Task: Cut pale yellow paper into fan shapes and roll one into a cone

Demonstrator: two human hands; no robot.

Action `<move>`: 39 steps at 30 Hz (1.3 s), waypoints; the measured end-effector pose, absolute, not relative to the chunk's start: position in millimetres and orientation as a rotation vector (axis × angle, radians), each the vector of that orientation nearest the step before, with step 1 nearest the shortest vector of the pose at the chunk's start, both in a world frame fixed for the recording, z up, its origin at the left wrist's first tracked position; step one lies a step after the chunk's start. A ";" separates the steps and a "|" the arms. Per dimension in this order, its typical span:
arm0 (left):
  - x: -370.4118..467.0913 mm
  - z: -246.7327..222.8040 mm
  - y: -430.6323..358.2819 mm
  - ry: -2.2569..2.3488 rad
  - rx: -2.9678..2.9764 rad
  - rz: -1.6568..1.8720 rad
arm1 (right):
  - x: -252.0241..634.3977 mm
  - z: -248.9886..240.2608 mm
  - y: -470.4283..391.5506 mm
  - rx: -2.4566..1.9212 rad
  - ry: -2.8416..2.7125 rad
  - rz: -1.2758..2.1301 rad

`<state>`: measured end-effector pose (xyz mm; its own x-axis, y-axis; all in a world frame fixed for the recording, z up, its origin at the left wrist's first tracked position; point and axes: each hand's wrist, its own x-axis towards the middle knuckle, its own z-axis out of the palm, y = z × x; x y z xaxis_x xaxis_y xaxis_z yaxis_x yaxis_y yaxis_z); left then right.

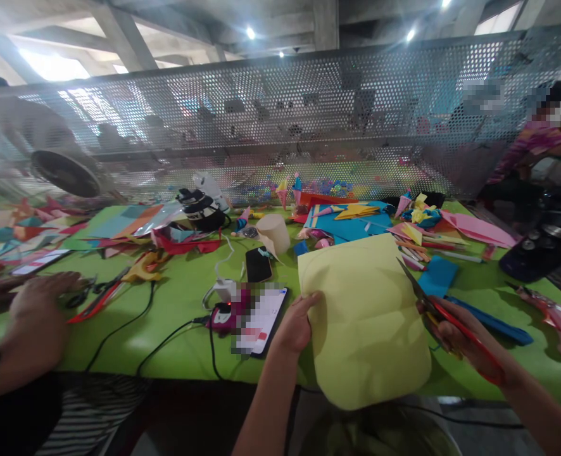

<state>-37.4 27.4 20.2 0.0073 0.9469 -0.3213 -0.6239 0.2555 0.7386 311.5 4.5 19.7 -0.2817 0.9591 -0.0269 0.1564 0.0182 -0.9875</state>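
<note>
A large sheet of yellow paper [366,323] with rounded lower corners is held up over the table's front edge. My left hand [300,322] pinches its left side, thumb on the near face. My right hand [461,335] is closed around red-handled scissors [473,339], whose dark blades point up and left at the paper's right edge. Whether the blades touch the paper I cannot tell. A faint curved line runs near the sheet's top. Just beyond the right hand lie a blue piece of paper [437,277] and a long blue tool, perhaps a cutter [492,320].
On the green table [176,329] lie a lit phone [266,320], a dark phone [258,265], a power strip [226,316] with cables and a tape roll [273,234]. A pink glue gun [553,316] is at right. A co-worker's hands [38,304] are at left.
</note>
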 end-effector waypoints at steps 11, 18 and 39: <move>-37.2 20.5 27.1 0.887 0.457 1.273 | 305.0 29.0 4.7 -1.230 -1.522 1.340; -38.4 17.0 27.2 0.872 0.468 1.268 | 306.7 27.5 5.7 -1.259 -1.559 1.358; -39.3 16.7 27.9 0.904 0.457 1.252 | 323.6 36.6 9.7 -1.359 -1.778 1.221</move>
<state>-39.3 27.9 16.7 0.0440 0.9425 -0.3314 -0.6117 0.2877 0.7370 323.6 9.7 36.6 -0.3098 0.9476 -0.0778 0.4128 0.0603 -0.9088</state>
